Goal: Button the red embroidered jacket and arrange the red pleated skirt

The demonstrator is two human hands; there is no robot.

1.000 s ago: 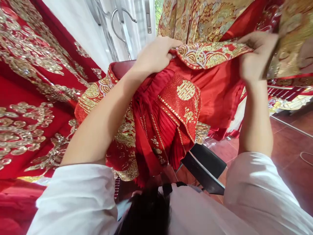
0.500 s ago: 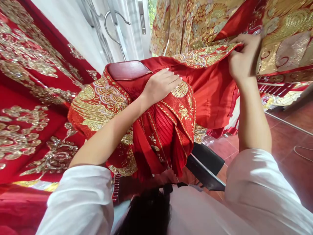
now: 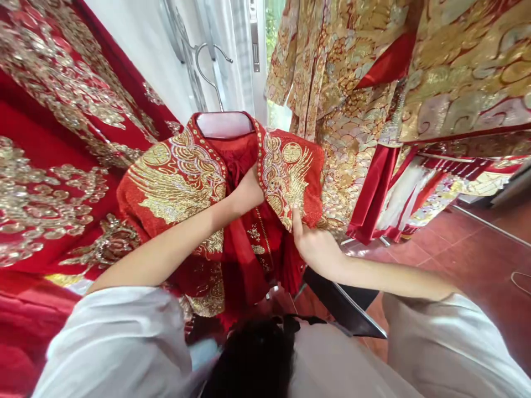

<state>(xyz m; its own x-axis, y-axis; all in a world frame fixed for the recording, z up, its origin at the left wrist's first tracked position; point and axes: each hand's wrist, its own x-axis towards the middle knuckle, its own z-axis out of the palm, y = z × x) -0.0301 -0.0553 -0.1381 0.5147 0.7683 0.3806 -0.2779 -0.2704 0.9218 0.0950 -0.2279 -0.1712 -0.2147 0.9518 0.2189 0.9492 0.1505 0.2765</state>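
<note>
Head view: my left hand (image 3: pixel 248 190) is tucked inside the front opening of the red embroidered jacket (image 3: pixel 174 188) on its hanger (image 3: pixel 215 83), grip hidden; my right hand (image 3: pixel 313 243) pinches the jacket's right front panel edge

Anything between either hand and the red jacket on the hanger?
Nothing visible. The left hand is tucked into the front opening of the red embroidered jacket, fingers hidden by fabric. The right hand touches the lower edge of its right front panel. Both already touch cloth.
</note>
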